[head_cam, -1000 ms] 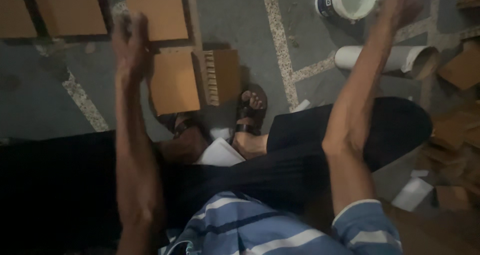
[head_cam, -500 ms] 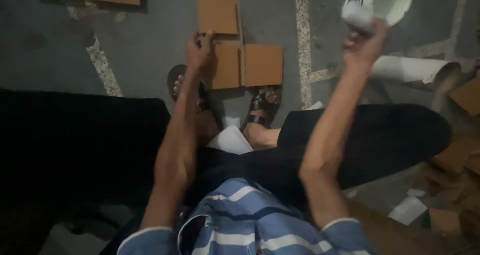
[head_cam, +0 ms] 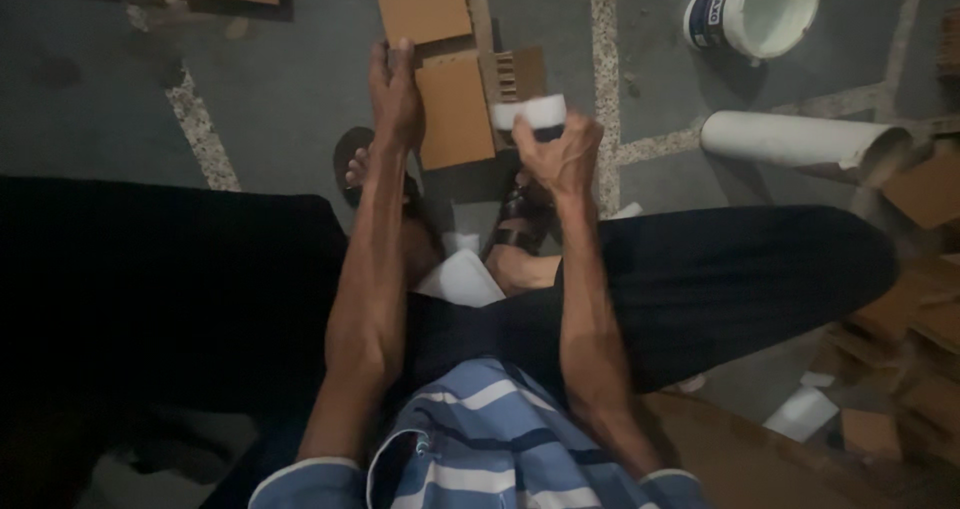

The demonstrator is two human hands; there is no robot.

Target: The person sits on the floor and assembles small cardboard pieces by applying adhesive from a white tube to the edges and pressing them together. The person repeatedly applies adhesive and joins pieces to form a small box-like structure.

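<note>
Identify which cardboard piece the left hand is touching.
The left hand rests on the left edge of the cardboard piece nearest the feet; the piece above it lies untouched, farther away.

Right hand (head_cam: 565,154) is no longer up at the white bucket (head_cam: 755,11); it is now down over the feet, fingers closed round a small white cup (head_cam: 530,116), well apart from the bucket. The cup sits just above the brown cardboard piece (head_cam: 455,109). Left hand (head_cam: 395,94), high and away from the stack a second ago, now rests at that cardboard's left edge, as half a second ago. View shifts: bucket and white tube (head_cam: 790,139) sit further right.
</note>
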